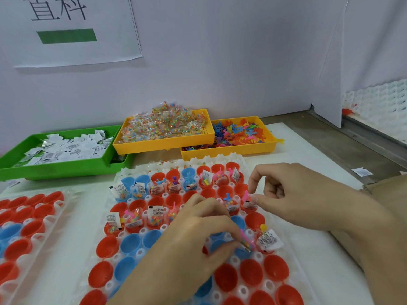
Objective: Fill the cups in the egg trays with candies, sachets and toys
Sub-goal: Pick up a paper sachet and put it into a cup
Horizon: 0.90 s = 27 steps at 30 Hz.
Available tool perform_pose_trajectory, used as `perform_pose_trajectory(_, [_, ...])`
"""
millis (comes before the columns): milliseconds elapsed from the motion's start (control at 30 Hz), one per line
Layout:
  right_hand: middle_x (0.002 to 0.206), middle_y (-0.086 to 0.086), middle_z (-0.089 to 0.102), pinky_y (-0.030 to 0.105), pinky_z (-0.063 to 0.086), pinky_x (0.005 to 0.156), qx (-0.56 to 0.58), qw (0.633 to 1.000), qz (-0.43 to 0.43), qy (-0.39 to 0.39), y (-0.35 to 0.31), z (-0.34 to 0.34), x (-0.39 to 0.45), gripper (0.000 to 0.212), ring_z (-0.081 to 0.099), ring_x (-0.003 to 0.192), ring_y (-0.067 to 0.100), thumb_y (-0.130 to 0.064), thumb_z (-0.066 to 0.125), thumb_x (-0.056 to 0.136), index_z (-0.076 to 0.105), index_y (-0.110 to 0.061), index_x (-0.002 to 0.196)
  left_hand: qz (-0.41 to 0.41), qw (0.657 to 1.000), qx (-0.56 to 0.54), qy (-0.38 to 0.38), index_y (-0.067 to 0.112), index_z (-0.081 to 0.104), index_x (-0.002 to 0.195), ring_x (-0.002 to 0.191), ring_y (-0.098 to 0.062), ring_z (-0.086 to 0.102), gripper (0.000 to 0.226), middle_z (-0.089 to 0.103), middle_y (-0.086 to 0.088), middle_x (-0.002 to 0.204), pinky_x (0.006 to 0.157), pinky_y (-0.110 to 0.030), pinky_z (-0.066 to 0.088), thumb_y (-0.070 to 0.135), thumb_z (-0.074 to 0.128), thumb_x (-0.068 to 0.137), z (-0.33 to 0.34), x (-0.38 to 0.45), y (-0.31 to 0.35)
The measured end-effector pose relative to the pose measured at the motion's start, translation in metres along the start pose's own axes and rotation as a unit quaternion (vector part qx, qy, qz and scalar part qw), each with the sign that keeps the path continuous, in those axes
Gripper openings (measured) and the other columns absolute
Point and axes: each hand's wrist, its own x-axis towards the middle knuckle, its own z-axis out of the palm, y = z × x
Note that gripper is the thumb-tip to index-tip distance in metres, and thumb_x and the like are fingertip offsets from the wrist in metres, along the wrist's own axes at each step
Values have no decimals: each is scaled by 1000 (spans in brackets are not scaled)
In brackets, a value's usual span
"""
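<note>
Red and blue cups (226,280) fill the white egg tray (141,235) where a person's left hand (198,234) pinches a pink toy (246,239) and small packet at its fingertips, just above a blue cup mid-tray. Beside it, the right hand (293,197) hovers over the tray's right edge, fingers loosely curled, thumb and forefinger apart, holding nothing visible.

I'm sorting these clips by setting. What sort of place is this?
Probably a hand-packing bench in a small factory: sorted supply bins, a green bin of sachets beside a yellow bin of candies, an egg tray half filled, and a printed wall sign.
</note>
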Motion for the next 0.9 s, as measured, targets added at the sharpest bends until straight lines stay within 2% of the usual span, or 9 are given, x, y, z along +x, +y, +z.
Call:
perform_pose_trajectory(133, [68, -4, 63, 14, 43, 59, -5, 1000, -1, 1, -1, 1, 0, 9, 52, 56, 3, -35, 67, 92, 61, -38, 86, 4, 999, 5, 41, 38, 68, 91, 101, -6, 48, 10, 56, 22, 96, 84, -16, 40, 33, 73, 85, 8, 2, 2])
perform_pose_trajectory(267, [68, -4, 64, 13, 42, 58, -8, 1000, -3, -1, -2, 1, 1, 9, 53, 56, 2, -34, 66, 92, 60, -37, 86, 16, 999, 11, 38, 41, 68, 111, 106, -2, 45, 25, 58, 26, 107, 88, -16, 40, 30, 71, 89, 12, 5, 2])
perform_pose_trajectory(467, [68, -1, 63, 14, 43, 59, -9, 1000, -3, -2, -1, 2, 2, 9, 52, 56, 3, -34, 66, 93, 60, -38, 86, 42, 998, 38, 21, 38, 73, 110, 103, 1, 40, 20, 59, 24, 107, 84, -19, 43, 33, 66, 92, 14, 8, 2])
perform_pose_trajectory(633, [70, -3, 64, 15, 43, 57, -9, 1000, -3, 3, 2, 2, 3, 9, 53, 56, 3, -34, 66, 92, 61, -38, 86, 45, 997, 30, 46, 36, 70, 116, 104, 0, 44, 26, 61, 24, 107, 86, -23, 47, 30, 70, 90, 13, 5, 2])
perform_pose_trajectory(733, [68, -2, 64, 15, 43, 55, 3, 1000, -5, 4, 5, 3, 5, 10, 52, 55, 4, -32, 66, 92, 61, -38, 86, 38, 997, 32, 62, 36, 69, 116, 104, 2, 45, 30, 61, 26, 106, 86, -17, 45, 29, 72, 87, 9, 2, -1])
perform_pose_trajectory(800, [67, -2, 64, 15, 43, 55, 10, 1000, -7, 6, 7, 4, 7, 12, 51, 54, 5, -30, 65, 93, 61, -38, 85, 28, 996, 30, 81, 38, 69, 115, 106, 2, 48, 31, 61, 27, 104, 93, -10, 39, 26, 72, 87, 3, 0, -2])
perform_pose_trajectory(867, [67, -1, 63, 16, 44, 56, 17, 1000, -11, 15, 10, 5, 10, 12, 52, 54, 6, -29, 64, 94, 62, -38, 86, 5, 994, 17, 103, 42, 67, 113, 109, 2, 51, 28, 61, 31, 103, 98, -6, 33, 30, 67, 88, -4, -1, -5])
perform_pose_trajectory(900, [68, -2, 63, 16, 44, 57, 25, 999, -14, 25, 11, 6, 11, 13, 52, 55, 6, -28, 63, 95, 62, -38, 86, -12, 993, 8, 120, 45, 65, 110, 109, 4, 53, 26, 62, 32, 102, 98, -7, 35, 32, 64, 87, -10, -1, -8])
